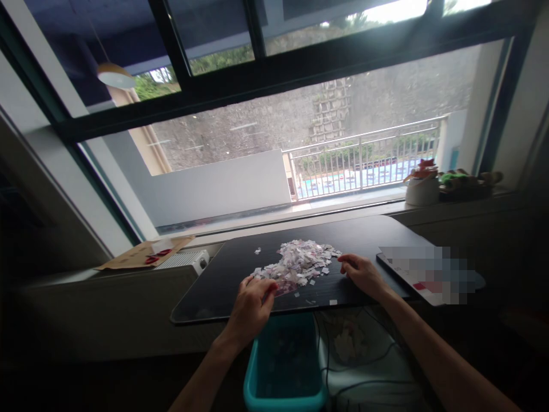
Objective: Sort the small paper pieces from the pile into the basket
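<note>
The heap of paper scraps (pixel 305 258) sits in front of you on the dark surface (pixel 369 232), spread loosely toward its near side, with a few pieces lying apart from the main pile. Your left hand (pixel 253 300) is curled at the heap's near left edge, beside a pinkish piece (pixel 285 287); you cannot tell from here whether thumb and fingers are pressed on anything. Your right hand (pixel 360 274) is just beside the heap's right edge, fingers bent, and whether its fingertips meet or pinch a scrap cannot be told either. Expect the scraps to be very light, thin and flexible, easily creased and likely to scatter with a quick sweep or a draught. They would probably slide readily over one another, so cup the heap low from both sides with your palms, or pinch a single scrap at its edge. As for writing, you can read nothing on the scraps; the flat whitish object (pixel 405 277) at the right is partly pixelated, with its small marks illegible, and marks on the brown sheet (pixel 124 258) at the left are too faint to read.
</note>
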A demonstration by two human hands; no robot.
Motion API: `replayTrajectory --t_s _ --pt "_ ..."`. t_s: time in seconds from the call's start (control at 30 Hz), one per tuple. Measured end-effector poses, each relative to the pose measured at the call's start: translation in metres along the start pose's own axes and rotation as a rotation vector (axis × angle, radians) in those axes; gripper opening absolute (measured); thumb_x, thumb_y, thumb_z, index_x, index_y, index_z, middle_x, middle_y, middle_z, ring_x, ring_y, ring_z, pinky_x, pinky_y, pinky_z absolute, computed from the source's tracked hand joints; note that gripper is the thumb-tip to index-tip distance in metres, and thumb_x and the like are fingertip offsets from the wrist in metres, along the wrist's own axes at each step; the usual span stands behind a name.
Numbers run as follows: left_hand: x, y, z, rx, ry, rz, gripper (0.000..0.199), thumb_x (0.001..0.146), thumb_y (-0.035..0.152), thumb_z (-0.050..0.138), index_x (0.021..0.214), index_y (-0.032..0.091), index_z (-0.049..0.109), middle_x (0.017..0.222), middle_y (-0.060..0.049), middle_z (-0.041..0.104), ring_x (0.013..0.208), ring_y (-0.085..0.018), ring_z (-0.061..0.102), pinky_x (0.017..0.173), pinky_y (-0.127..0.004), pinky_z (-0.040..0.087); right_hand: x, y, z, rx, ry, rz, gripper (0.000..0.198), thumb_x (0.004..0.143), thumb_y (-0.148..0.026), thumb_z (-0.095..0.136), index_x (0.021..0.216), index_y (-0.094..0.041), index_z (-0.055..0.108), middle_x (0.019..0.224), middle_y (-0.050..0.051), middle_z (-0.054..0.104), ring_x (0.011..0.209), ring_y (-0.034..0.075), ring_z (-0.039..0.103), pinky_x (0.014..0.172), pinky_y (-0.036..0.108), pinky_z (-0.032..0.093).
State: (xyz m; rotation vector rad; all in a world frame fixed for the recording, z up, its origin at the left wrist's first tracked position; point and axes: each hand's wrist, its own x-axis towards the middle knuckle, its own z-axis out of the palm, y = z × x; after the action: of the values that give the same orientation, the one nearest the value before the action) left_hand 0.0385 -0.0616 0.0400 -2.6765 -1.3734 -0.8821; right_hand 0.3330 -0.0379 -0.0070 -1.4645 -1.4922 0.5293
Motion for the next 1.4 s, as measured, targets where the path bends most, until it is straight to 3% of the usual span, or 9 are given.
replayTrajectory --t_s 0.23,0.43,0.57,0.83,1.4 --pt "-0.003 -0.006 -0.002 -0.061 -0.082 -0.007 0.016 0.081 0.020 0.044 0.088 0.023 0.058 0.085 0.000 0.066 0.081 -0.016 0.059 0.103 -0.047 0.021 -0.001 -0.002 0.000 0.002 -0.010 0.003 0.029 0.075 -0.030 0.043 0.093 -0.019 0.063 0.068 0.000 0.066 0.059 0.014 0.058 0.059 0.025 0.042" --pt "-0.010 -0.013 -0.006 -0.046 -0.025 -0.033 0.015 0.081 0.024 0.047 0.089 0.024 0.060 0.086 0.000 0.066 0.085 -0.017 0.058 0.102 -0.046 0.023 -0.002 -0.006 -0.002 -0.049 -0.008 0.012 0.030 0.076 -0.031 0.043 0.094 -0.018 0.063 0.069 0.001 0.066 0.059 0.014 0.057 0.059 0.025 0.041" --pt "-0.014 -0.015 -0.004 -0.074 -0.057 -0.041 0.015 0.080 0.023 0.047 0.087 0.024 0.060 0.085 0.000 0.065 0.087 -0.018 0.056 0.102 -0.046 0.023 -0.002 -0.006 -0.003 -0.028 -0.020 0.021 0.030 0.076 -0.031 0.042 0.094 -0.018 0.063 0.070 0.001 0.066 0.060 0.014 0.058 0.060 0.025 0.042" --pt "-0.028 -0.019 -0.016 -0.178 -0.082 -0.089 0.016 0.082 0.026 0.046 0.087 0.021 0.061 0.085 -0.004 0.061 0.088 -0.019 0.054 0.085 -0.035 0.041 -0.003 -0.005 -0.003 -0.048 -0.012 0.013 0.030 0.076 -0.031 0.043 0.094 -0.019 0.063 0.069 0.000 0.066 0.060 0.014 0.057 0.059 0.025 0.041" --pt "-0.029 -0.013 -0.014 -0.223 -0.102 -0.078 0.016 0.082 0.025 0.047 0.087 0.021 0.062 0.089 -0.005 0.061 0.091 -0.019 0.053 0.088 -0.036 0.040 -0.002 -0.005 -0.003 -0.035 -0.019 0.007 0.030 0.075 -0.031 0.043 0.093 -0.019 0.064 0.068 0.000 0.067 0.061 0.015 0.058 0.061 0.026 0.042"
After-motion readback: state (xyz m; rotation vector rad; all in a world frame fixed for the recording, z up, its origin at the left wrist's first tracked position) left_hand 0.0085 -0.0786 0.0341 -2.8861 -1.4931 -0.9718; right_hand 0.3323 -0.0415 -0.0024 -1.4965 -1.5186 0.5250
